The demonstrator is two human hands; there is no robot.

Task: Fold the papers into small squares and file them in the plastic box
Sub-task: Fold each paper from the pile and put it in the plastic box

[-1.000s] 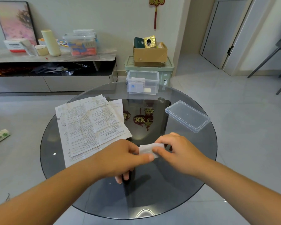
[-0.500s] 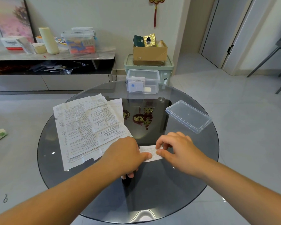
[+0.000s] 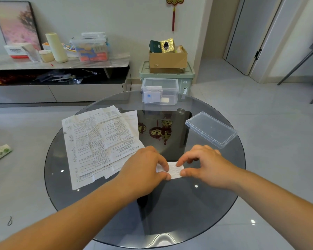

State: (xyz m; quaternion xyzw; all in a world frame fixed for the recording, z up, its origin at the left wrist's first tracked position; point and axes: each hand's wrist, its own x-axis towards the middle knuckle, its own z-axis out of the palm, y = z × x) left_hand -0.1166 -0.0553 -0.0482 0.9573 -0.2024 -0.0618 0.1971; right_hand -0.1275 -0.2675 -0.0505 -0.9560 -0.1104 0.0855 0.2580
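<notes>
Head view shows the left hand point(image 3: 143, 170) and right hand point(image 3: 204, 166) pinching opposite ends of the folded paper point(image 3: 173, 169), flat on the glass desk point(image 3: 170, 204), well nearer the person than the plastic box point(image 3: 160, 91). Slick glass could let it slide under uneven pressure, skewing the crease, or thick layers could spring open.

Head view, wide-angle: we look forward and steeply down from above the near rim of the round smoked-glass table point(image 3: 170, 213), close in. Our forearms point(image 3: 61, 222) enter at the bottom corners; left hand point(image 3: 143, 170) and right hand point(image 3: 208, 166) meet on the small folded white paper point(image 3: 175, 171) just below centre, far wall point(image 3: 116, 15) across the top
</notes>
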